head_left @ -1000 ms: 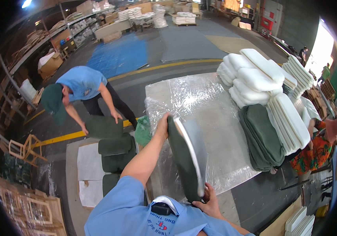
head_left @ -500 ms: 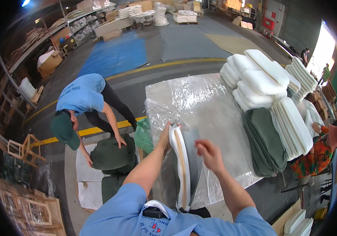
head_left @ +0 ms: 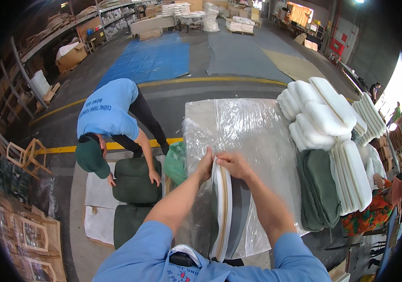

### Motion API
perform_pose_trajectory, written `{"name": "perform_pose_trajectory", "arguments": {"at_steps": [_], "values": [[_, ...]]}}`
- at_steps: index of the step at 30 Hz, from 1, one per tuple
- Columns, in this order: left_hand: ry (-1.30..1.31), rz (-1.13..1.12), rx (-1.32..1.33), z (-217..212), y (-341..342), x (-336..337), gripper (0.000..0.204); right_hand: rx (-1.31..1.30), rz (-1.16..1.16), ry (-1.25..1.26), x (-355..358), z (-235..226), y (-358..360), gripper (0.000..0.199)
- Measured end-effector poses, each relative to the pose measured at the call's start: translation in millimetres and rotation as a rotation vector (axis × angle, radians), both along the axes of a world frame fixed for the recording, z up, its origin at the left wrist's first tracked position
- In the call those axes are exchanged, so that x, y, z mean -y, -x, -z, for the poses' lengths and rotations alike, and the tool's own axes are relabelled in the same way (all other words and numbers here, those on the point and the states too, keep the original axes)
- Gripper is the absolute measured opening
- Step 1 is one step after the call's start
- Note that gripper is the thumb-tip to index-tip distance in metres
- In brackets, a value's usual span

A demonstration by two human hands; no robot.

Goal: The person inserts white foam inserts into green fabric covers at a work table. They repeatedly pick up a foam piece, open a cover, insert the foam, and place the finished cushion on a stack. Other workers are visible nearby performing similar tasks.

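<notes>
A long cushion (head_left: 221,211) stands on edge in front of me, its white side carrying a tan strip that looks like a zip, with grey fabric on its right face. At the cushion's far end, my left hand (head_left: 205,165) is closed round the left corner. My right hand (head_left: 235,164) meets it there, thumb and fingers pinched on the same end. What lies between the right fingertips is too small to make out. Beneath is a table covered with clear plastic film (head_left: 266,188).
Dark green cushions (head_left: 319,188) and white cushions (head_left: 323,115) are stacked on the table's right. At left, a co-worker (head_left: 109,110) bends over green cushions (head_left: 137,181) on a low pallet. A green plastic bag (head_left: 176,162) lies between us. Another person (head_left: 374,202) is at far right.
My right hand has come in from the right to the cushion's far end, beside my left hand. The view has turned slightly left. The co-worker's hands have shifted on the green cushions.
</notes>
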State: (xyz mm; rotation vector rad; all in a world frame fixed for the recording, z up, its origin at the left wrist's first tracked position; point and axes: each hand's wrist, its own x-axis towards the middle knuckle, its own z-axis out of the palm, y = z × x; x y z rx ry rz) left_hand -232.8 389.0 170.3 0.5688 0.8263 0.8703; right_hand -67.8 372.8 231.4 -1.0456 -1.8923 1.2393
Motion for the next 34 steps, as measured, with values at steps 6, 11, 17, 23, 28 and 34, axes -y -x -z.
{"name": "perform_pose_trajectory", "arguments": {"at_steps": [6, 11, 17, 23, 28, 34], "values": [[-0.433, 0.386, -0.205, -91.8, -22.8, -57.4, 0.101, -0.231, 0.226, -0.117, 34.3, 18.4, 19.4, 0.018], [-0.342, 0.755, -0.263, -108.5, -53.8, -44.6, 0.106, -0.211, 0.333, -0.127, 40.4, 30.9, 17.3, 0.017], [-0.282, 0.751, -0.204, -103.5, -53.6, -30.9, 0.102, -0.194, 0.345, -0.206, 51.2, 39.0, 8.7, 0.013], [-0.369, 0.306, 0.175, -76.0, -37.7, -15.6, 0.078, -0.258, 0.368, -0.248, 62.5, 38.3, 5.0, 0.011], [-0.138, -0.358, 0.253, 9.9, 17.3, 31.8, 0.052, -0.289, 0.422, -0.288, 77.0, 22.5, -17.4, 0.008], [-0.036, 0.058, -0.01, 114.5, -26.0, 113.2, 0.058, -0.287, 0.434, -0.398, 97.6, 1.9, -23.2, 0.02]]}}
